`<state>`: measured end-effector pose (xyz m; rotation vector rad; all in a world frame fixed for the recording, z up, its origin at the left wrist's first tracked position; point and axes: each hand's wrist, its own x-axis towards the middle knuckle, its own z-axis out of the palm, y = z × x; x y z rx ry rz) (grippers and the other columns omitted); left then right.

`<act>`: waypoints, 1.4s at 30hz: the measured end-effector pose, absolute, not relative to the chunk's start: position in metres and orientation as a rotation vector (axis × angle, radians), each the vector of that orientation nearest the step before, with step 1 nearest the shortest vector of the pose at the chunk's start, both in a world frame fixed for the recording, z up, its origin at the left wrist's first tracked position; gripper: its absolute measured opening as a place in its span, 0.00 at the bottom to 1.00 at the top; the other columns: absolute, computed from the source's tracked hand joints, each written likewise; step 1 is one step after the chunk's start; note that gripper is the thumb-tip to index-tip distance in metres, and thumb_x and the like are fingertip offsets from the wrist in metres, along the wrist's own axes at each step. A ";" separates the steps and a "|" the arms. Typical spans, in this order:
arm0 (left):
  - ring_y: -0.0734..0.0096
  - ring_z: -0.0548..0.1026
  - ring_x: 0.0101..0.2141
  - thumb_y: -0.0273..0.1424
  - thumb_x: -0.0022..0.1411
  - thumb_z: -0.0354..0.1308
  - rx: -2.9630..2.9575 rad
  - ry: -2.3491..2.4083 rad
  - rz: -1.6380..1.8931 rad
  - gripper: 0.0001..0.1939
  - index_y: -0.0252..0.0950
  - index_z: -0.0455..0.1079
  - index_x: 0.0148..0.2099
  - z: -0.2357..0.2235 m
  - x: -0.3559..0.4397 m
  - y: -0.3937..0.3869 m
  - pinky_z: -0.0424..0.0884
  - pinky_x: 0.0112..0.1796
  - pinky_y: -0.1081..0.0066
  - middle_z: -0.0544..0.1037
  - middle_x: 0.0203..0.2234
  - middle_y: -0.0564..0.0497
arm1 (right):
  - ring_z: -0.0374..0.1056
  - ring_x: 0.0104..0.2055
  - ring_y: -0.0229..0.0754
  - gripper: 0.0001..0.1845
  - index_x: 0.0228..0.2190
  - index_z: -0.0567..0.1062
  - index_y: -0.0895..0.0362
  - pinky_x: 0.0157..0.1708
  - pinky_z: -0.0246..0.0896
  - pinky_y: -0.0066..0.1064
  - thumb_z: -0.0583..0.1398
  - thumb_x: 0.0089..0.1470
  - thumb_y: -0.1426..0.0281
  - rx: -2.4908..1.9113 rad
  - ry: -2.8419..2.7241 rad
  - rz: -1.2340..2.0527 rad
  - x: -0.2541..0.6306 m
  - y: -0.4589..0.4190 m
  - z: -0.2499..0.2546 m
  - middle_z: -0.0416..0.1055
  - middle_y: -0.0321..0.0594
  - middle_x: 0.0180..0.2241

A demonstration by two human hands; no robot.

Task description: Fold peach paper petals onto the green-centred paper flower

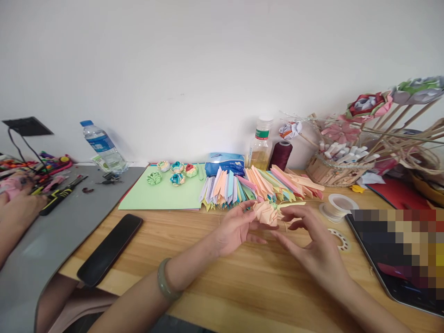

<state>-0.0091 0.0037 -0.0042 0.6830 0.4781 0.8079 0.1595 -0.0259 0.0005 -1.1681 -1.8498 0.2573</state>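
Note:
A peach folded paper flower (pixel 267 213) sits between my two hands above the wooden table (pixel 243 282). My left hand (pixel 236 229) pinches its left side with thumb and fingertips; a green bangle circles that wrist. From the right, my right hand (pixel 308 240) holds the flower with curled fingers. Just behind it lies a fanned row of folded coloured paper strips (pixel 256 187).
A black phone (pixel 110 249) lies left, a tablet (pixel 398 259) right. At the back are a green sheet (pixel 163 196) with small paper roses (pixel 176 173), a tissue pack (pixel 225 163), bottles, a thread spool (pixel 280 155), a tape roll (pixel 338 206) and a basket of paper flowers (pixel 333 169). Another person's hand (pixel 17 208) works at far left.

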 end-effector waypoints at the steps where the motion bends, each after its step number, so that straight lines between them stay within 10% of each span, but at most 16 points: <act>1: 0.67 0.74 0.35 0.30 0.53 0.56 0.686 0.489 0.808 0.17 0.37 0.59 0.45 -0.004 -0.009 0.004 0.72 0.26 0.72 0.72 0.38 0.46 | 0.64 0.32 0.42 0.14 0.39 0.64 0.54 0.27 0.65 0.34 0.59 0.48 0.68 -1.165 -1.869 0.246 0.159 -0.026 0.000 0.66 0.41 0.34; 9: 0.72 0.71 0.35 0.19 0.44 0.56 0.726 0.467 0.785 0.23 0.38 0.63 0.45 -0.004 -0.013 0.005 0.73 0.29 0.72 0.70 0.37 0.50 | 0.66 0.38 0.45 0.15 0.41 0.63 0.53 0.32 0.65 0.36 0.55 0.50 0.75 -1.120 -1.980 0.123 0.165 -0.024 0.000 0.68 0.42 0.37; 17: 0.69 0.75 0.24 0.42 0.54 0.51 0.744 0.559 0.656 0.17 0.35 0.64 0.40 -0.011 -0.013 0.009 0.69 0.20 0.74 0.74 0.27 0.48 | 0.66 0.41 0.45 0.20 0.44 0.62 0.51 0.37 0.64 0.38 0.54 0.49 0.78 -0.965 -2.132 0.150 0.168 -0.023 0.004 0.69 0.42 0.38; 42: 0.71 0.70 0.32 0.19 0.39 0.56 0.705 0.393 0.642 0.27 0.33 0.66 0.46 -0.006 -0.010 0.003 0.69 0.33 0.67 0.71 0.32 0.48 | 0.64 0.35 0.42 0.09 0.37 0.66 0.53 0.32 0.63 0.33 0.58 0.51 0.69 -1.041 -2.002 0.463 0.161 -0.028 0.007 0.68 0.40 0.35</act>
